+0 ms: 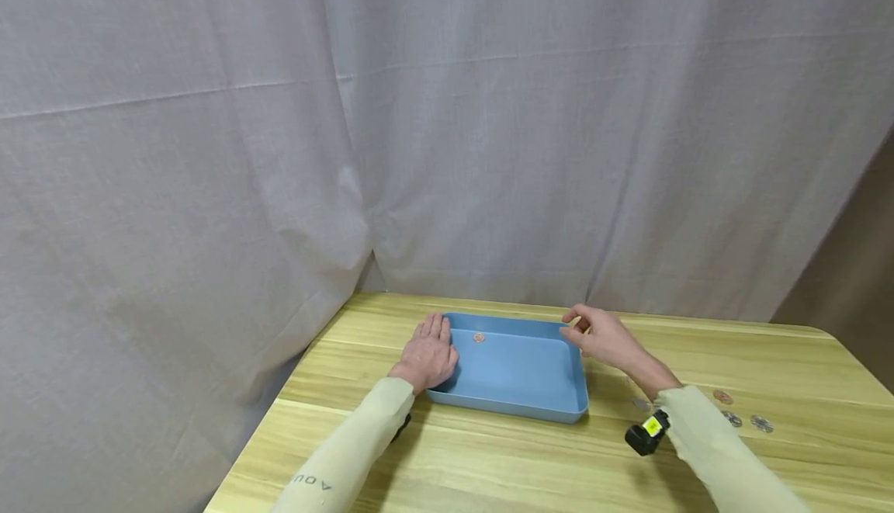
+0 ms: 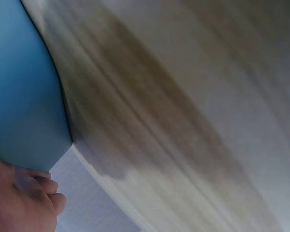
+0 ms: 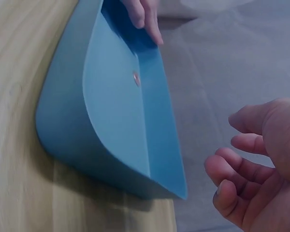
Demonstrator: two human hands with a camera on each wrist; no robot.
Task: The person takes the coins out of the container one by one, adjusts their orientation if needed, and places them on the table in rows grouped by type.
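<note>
A shallow blue tray (image 1: 552,408) lies on the wooden table (image 1: 489,459). One small copper coin (image 1: 478,337) sits inside it near the far wall, and shows in the right wrist view as the coin (image 3: 136,78) on the tray (image 3: 111,116) floor. My left hand (image 1: 434,336) rests flat on the tray's left rim with straight fingers; its fingertips (image 3: 147,19) hang over that rim. My right hand (image 1: 574,328) hovers by the tray's far right corner. Its fingers (image 3: 222,166) are loosely curled and hold nothing.
Several coins (image 1: 732,418) lie on the table to the right, behind my right forearm. A grey curtain (image 1: 447,125) hangs close behind the table and along its left side. In the left wrist view a tray corner (image 2: 24,96) and blurred table (image 2: 183,121) show.
</note>
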